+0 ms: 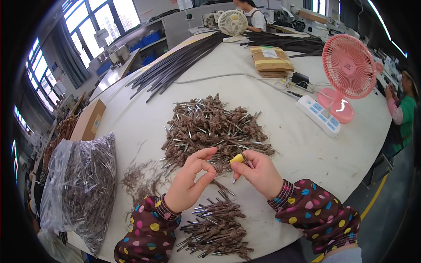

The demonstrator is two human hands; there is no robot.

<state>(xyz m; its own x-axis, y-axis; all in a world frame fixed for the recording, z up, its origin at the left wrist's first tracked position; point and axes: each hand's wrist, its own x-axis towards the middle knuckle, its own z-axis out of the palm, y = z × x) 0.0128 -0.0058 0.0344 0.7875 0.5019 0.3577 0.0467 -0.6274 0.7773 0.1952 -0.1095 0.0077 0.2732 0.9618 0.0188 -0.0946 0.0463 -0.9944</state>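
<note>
Over the middle of a white table point(144, 109), my left hand point(189, 180) has its thumb and index fingertip pinched together. Whatever lies between them is too small to make out. My right hand point(261, 173) is closed on a slim dark piece point(248, 161), whose kind I cannot tell. A small yellow cover or piece point(237, 158) shows at its fingertips. Behind both hands rises a large heap of knotted brown cords point(215, 125) with silver tips. Nearer me, a smaller pile of knotted cords point(217, 230) lies with most tips pointing left.
At left stand a clear plastic bag point(85, 188) of tipped cords and a cardboard box point(89, 120). Loose brown fibres point(142, 182) lie nearby. Farther back are dark strips point(175, 65), a brown paper stack point(272, 61), a power strip point(319, 115) and a pink fan point(349, 65). Other people sit beyond.
</note>
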